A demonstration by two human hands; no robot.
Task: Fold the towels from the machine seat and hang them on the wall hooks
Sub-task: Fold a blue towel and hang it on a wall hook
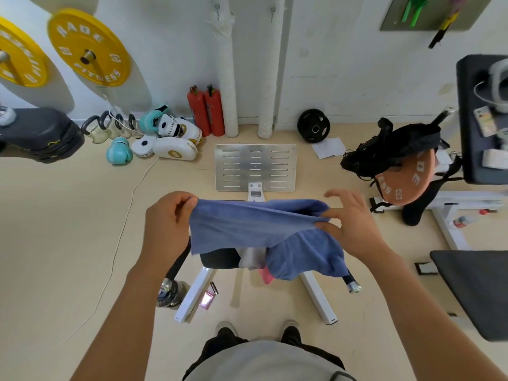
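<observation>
here, left hand [167,218] grip clutching blue towel [255,224] corner, right hand [349,224] grip pinching opposite edge, above black seat [220,257]

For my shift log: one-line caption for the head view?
Both hands, left hand and right hand, hold a blue towel stretched above the machine seat.

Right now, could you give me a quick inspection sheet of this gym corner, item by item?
Surface: black machine seat, mostly hidden by cloth.
Job's things: blue towel held up over the seat; grey towel and pink towel under it; two wall hooks, both bare.
Clutter: boxing gloves, fire extinguishers, black weight plate, paper.
Hands: left hand grips one towel corner; right hand pinches the other.
Cables: white cord trailing across the floor.
Surroundings: yellow plates on the wall, bench to the right.
</observation>
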